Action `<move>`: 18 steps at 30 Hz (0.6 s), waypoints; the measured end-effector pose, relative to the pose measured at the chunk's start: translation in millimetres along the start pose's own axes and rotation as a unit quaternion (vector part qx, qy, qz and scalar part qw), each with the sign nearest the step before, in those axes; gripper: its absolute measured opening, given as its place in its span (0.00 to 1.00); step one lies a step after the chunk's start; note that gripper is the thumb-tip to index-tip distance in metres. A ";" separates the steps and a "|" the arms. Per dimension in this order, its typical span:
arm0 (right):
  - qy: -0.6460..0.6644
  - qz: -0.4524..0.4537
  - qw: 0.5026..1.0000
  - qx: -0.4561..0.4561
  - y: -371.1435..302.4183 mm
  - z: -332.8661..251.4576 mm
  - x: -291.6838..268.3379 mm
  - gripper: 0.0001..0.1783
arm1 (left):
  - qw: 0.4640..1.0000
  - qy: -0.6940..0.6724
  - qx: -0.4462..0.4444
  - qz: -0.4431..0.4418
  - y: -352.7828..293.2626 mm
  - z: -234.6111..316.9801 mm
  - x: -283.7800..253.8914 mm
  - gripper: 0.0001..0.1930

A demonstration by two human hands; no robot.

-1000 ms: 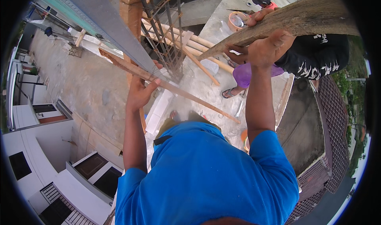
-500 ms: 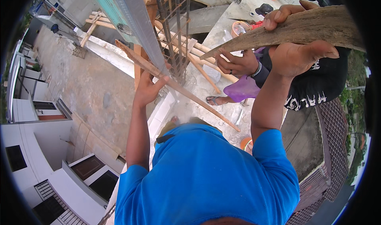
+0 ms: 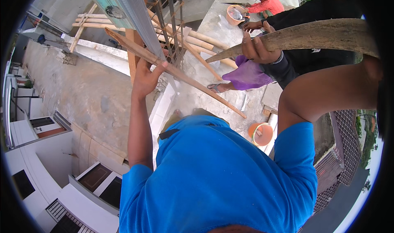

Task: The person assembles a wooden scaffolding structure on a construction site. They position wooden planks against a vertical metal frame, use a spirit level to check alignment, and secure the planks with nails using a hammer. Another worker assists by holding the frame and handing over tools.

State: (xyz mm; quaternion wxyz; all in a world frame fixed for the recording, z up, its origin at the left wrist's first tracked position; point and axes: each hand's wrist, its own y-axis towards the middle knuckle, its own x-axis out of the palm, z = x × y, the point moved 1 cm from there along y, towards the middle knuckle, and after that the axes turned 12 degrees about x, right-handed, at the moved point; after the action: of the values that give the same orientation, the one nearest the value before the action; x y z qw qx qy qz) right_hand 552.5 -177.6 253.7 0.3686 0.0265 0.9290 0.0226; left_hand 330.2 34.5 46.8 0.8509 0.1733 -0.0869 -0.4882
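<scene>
My left hand (image 3: 147,77) is closed on a long, thin wooden strip (image 3: 184,77), its thumb over the upper face and its fingers partly hidden behind. The strip slants from upper left down to the right and crosses in front of a grey metal channel (image 3: 137,15) and an upright timber (image 3: 133,52). My right arm reaches to the right rim, where my right hand (image 3: 371,68) lies in shadow by the thick end of a rough, curved plank (image 3: 312,36); its fingers are hidden. A co-worker's hand (image 3: 260,48) grips the plank near its pointed end.
Steel reinforcing bars (image 3: 171,23) rise beyond the strip, with bamboo poles (image 3: 201,40) behind. An orange bucket (image 3: 260,133) stands to my right. Another person in red (image 3: 269,5) crouches by a basin (image 3: 236,14). A low wall edge (image 3: 160,111) borders a lower concrete yard (image 3: 94,93).
My right hand has moved right, from the plank's underside to the rim of the view. The co-worker's hand now grips the plank near its tip. My left hand keeps its hold.
</scene>
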 end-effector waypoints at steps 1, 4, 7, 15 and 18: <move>-0.015 -0.003 1.000 0.015 3.7 4.3 9.2 0.64 | 1.000 -0.010 -0.003 0.006 0.3 0.5 0.6 0.28; -0.031 -0.002 0.999 0.038 5.1 8.6 21.7 0.64 | 1.000 -0.018 -0.004 0.004 1.0 -1.7 -0.8 0.26; -0.029 0.010 0.999 0.041 2.9 5.5 18.3 0.63 | 1.000 0.006 0.004 -0.026 1.8 -6.6 -5.9 0.30; 0.086 0.098 0.990 -0.061 -42.5 -40.9 -33.1 0.63 | 1.000 -0.016 -0.010 -0.022 -2.9 -4.3 -8.9 0.30; 0.053 0.083 0.994 -0.041 -55.3 -56.4 -26.2 0.62 | 0.999 -0.023 -0.003 -0.037 2.6 -2.8 -7.7 0.31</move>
State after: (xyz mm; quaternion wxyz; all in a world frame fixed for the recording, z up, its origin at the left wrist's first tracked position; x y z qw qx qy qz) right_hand 531.0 -235.8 309.3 0.3167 0.0872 0.9400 0.0926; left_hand 329.3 43.0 45.4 0.8307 0.1626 -0.0991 -0.5231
